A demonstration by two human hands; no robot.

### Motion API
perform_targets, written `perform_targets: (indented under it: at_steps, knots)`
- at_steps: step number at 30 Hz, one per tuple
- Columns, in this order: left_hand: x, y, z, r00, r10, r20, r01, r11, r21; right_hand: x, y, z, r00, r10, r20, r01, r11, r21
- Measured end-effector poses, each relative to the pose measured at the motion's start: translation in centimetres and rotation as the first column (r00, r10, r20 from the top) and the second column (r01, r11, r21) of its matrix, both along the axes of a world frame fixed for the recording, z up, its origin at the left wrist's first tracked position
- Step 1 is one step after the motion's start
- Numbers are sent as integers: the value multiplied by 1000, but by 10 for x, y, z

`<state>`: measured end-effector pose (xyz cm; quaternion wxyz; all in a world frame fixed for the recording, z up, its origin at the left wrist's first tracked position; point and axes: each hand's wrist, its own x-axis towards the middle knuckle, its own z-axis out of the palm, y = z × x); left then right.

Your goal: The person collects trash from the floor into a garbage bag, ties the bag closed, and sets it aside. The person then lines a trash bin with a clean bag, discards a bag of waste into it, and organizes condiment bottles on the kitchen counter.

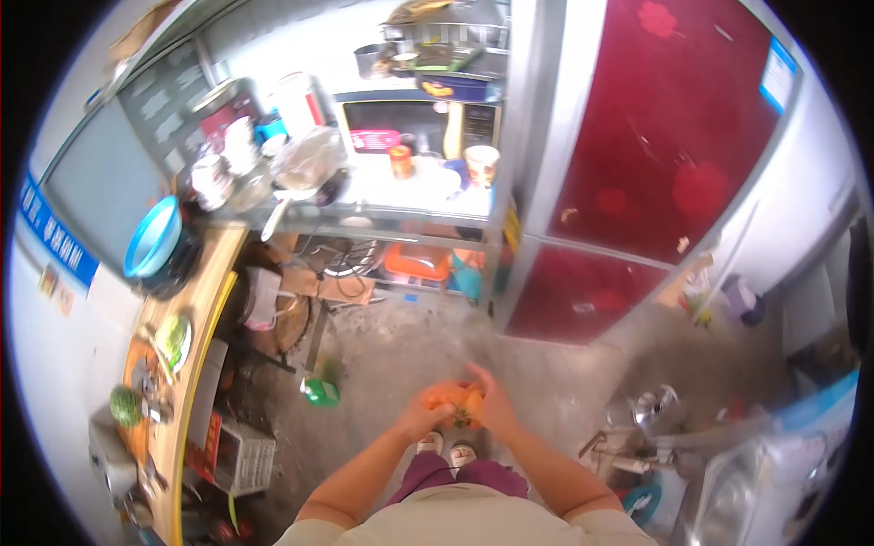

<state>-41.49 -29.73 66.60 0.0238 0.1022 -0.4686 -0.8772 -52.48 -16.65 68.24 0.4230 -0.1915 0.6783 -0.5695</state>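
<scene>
Both hands are together in front of my body, low in the head view, around an orange bundle. It looks lumpy, with some dark green at its lower end, and blur hides its exact kind. My left hand closes on its left side. On the other side my right hand grips it, with a blurred finger or thumb raised above. The fingers partly cover the bundle. My feet in light shoes show on the floor just below.
A wooden counter with a plate of greens and a blue basin runs along the left. Ahead stands a cluttered shelf with a microwave. A red refrigerator is right; a green container lies on the floor.
</scene>
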Motion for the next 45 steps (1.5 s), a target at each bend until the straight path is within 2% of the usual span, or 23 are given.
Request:
perform_targets:
  at_steps: [1, 2, 4, 5, 7, 8, 10, 11, 13, 16, 19, 23, 26, 29, 32, 35, 36, 37, 38, 39, 41, 44, 45]
  knots:
    - [-13, -3, 6, 995, -95, -41, 86, 981, -176, -4, 3, 6, 997, -56, -60, 59, 997, 54]
    - [-24, -4, 10, 978, -192, -78, 154, 925, -346, -6, 7, 7, 991, -111, -79, 112, 994, 5]
    - [-42, -5, 10, 964, -259, -57, 203, 857, -474, -9, 13, 9, 969, -215, -122, 204, 974, -95]
    - [-52, -6, 8, 956, -289, -49, 219, 817, -534, -15, 17, 9, 944, -206, -256, 208, 978, -21]
    - [-72, -9, -6, 941, -327, -88, 205, 757, -621, -25, 27, 5, 861, -140, -488, 239, 960, 147]
    - [-81, -8, -12, 932, -347, -106, 195, 725, -660, -29, 33, 2, 851, -143, -505, 244, 960, 139]
    - [-100, -4, -13, 905, -426, -11, 339, 735, -587, -41, 48, -2, 827, -158, -540, 260, 958, 118]
    - [-111, 3, -13, 882, -469, 41, 413, 729, -545, -46, 58, -5, 847, -186, -497, 243, 969, 51]
    - [-134, 25, -10, 846, -531, -51, 445, 754, -483, -55, 85, -11, 882, -238, -406, 217, 971, -97]
    - [-181, 65, -9, 769, -628, -124, 510, 718, -474, -70, 139, 2, 935, -354, -15, 336, 902, -272]
    - [-228, 122, -14, 681, -726, -98, 610, 636, -472, -95, 200, -5, 890, -411, 196, 452, 850, -270]
    - [-289, 215, -8, 517, -854, 57, 773, 437, -460, -145, 284, -26, 876, -435, 208, 480, 826, -295]
    - [-337, 287, 4, 417, -872, 257, 908, 412, -73, -180, 352, -20, 864, -439, 248, 494, 834, -245]
    - [-384, 346, 2, 331, -928, 173, 908, 263, -327, -218, 404, -22, 809, -526, 261, 581, 781, -230]
    - [-424, 391, 18, 259, -958, 123, 758, 122, -641, -254, 438, -8, 763, -623, 172, 645, 722, -248]
    - [-461, 421, 59, 320, -938, 134, 826, 206, -525, -288, 460, -31, 620, -734, 279, 777, 523, -350]
    - [-479, 429, 52, 313, -944, 105, 830, 218, -514, -301, 467, -37, 568, -760, 317, 812, 455, -366]
    - [-500, 435, 39, 306, -949, 76, 834, 229, -502, -317, 472, -41, 452, -842, 295, 875, 355, -329]
    - [-519, 441, 33, 299, -953, 44, 838, 240, -491, -334, 478, -41, 397, -882, 255, 891, 303, -339]
    - [-534, 448, 31, 331, -939, 92, 943, 333, 15, -351, 484, -43, 336, -918, 213, 903, 249, -351]
    - [-573, 466, 30, 334, -930, 155, 940, 341, 15, -388, 493, -37, 232, -960, 159, 928, 170, -331]
    - [-629, 496, 22, 395, -903, 171, 915, 404, 20, -447, 501, -42, -26, -974, -225, 905, 72, -420]
    - [-653, 507, 18, 385, -907, 170, 918, 395, 27, -465, 504, -29, -107, -958, -267, 919, 8, -395]
